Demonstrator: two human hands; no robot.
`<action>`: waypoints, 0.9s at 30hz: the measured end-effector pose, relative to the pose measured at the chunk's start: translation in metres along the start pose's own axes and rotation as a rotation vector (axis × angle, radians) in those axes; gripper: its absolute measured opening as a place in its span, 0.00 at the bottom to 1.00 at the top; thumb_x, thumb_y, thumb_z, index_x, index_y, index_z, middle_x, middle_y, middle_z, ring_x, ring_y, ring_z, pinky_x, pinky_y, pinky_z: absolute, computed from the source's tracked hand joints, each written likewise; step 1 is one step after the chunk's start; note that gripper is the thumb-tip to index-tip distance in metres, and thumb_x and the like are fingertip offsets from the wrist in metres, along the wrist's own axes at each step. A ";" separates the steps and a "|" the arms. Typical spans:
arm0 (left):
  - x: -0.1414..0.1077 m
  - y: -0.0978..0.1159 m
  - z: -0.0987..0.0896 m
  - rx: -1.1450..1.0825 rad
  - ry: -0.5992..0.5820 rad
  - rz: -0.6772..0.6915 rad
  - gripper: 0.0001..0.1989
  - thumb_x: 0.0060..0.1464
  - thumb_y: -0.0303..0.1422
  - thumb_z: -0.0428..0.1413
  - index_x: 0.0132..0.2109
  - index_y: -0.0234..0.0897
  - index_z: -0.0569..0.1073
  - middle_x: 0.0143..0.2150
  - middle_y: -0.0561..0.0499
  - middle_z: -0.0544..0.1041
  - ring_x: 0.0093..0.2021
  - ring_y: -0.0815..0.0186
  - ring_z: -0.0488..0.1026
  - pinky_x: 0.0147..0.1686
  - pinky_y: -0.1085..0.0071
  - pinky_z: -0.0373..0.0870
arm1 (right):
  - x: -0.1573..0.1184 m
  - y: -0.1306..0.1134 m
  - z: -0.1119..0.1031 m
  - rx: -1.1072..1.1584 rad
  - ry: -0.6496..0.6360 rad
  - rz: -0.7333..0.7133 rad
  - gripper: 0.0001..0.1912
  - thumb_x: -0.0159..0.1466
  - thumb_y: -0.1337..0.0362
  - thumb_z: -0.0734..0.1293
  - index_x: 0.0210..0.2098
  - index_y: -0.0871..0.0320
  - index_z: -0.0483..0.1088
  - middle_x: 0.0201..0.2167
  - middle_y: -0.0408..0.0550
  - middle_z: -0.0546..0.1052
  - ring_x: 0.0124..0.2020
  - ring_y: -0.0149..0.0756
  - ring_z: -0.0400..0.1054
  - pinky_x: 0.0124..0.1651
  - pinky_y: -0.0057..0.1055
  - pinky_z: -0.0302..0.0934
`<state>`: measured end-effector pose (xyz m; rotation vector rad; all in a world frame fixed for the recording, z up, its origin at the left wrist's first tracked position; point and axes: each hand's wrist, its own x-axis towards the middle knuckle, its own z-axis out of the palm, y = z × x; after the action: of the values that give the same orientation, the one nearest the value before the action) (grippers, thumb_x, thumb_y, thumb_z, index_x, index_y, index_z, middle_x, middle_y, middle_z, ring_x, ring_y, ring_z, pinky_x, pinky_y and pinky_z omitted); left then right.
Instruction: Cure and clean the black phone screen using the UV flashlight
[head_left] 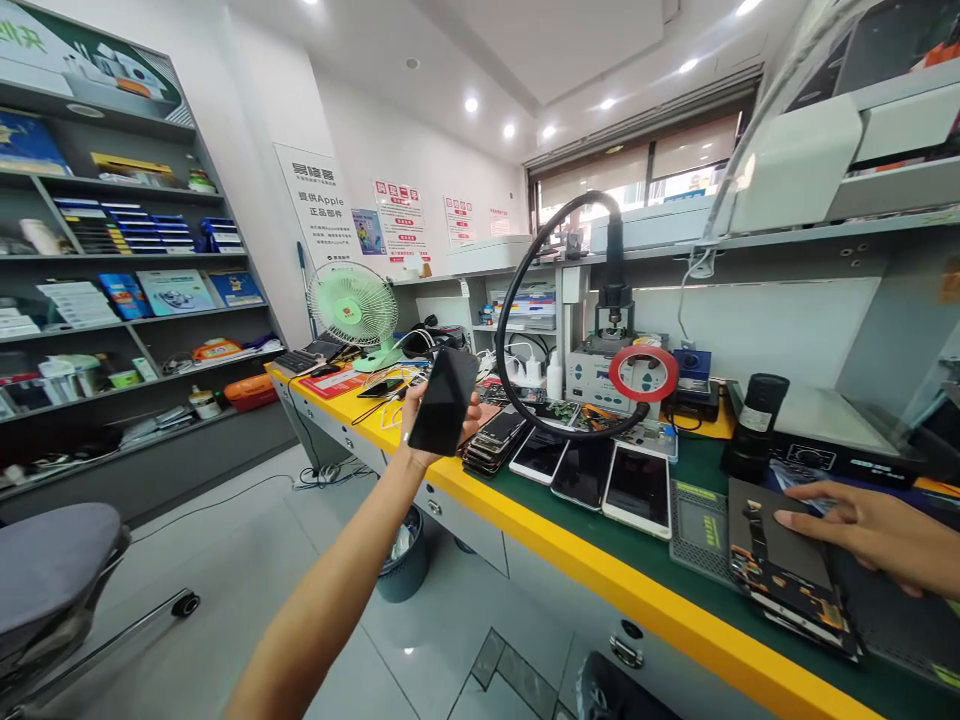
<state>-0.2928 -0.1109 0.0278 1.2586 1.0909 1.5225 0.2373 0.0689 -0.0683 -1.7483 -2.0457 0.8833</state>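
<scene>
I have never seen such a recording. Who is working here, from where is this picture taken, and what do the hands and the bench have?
There is no robot: a person works with bare hands. The one picture comes from a camera worn on the head. The left hand holds a dark phone. The right hand's fingers rest on a stack of flat parts. Between them, on the bench, three phones lie side by side.
</scene>
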 end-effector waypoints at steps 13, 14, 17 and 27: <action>-0.011 0.003 0.105 -0.496 -0.253 -0.037 0.31 0.48 0.59 0.47 0.48 0.42 0.73 0.44 0.42 0.74 0.39 0.57 0.67 0.35 0.61 0.70 | -0.013 -0.011 -0.003 0.029 0.000 -0.048 0.53 0.46 0.28 0.66 0.59 0.59 0.60 0.22 0.44 0.68 0.17 0.37 0.60 0.17 0.31 0.54; -0.012 0.003 0.111 -0.516 -0.273 -0.048 0.30 0.47 0.59 0.48 0.47 0.42 0.73 0.43 0.43 0.74 0.38 0.58 0.67 0.34 0.63 0.70 | -0.016 -0.013 -0.004 0.030 0.003 -0.051 0.53 0.47 0.28 0.66 0.59 0.60 0.60 0.23 0.45 0.69 0.18 0.37 0.61 0.17 0.31 0.55; -0.012 0.001 0.125 -0.571 -0.315 -0.082 0.30 0.44 0.58 0.51 0.46 0.42 0.73 0.40 0.44 0.73 0.36 0.60 0.67 0.31 0.66 0.68 | -0.024 -0.020 -0.004 0.037 0.011 -0.066 0.51 0.48 0.30 0.66 0.59 0.60 0.59 0.25 0.47 0.70 0.20 0.37 0.62 0.17 0.30 0.55; -0.010 -0.008 0.139 -0.728 -0.453 -0.218 0.35 0.33 0.56 0.60 0.45 0.36 0.74 0.35 0.45 0.72 0.31 0.63 0.68 0.28 0.68 0.65 | -0.030 -0.026 -0.004 0.032 0.008 -0.091 0.48 0.52 0.31 0.64 0.58 0.61 0.60 0.19 0.43 0.66 0.16 0.33 0.57 0.18 0.28 0.52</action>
<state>-0.1533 -0.1040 0.0329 0.8656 0.3079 1.2123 0.2258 0.0390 -0.0445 -1.6263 -2.0767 0.8750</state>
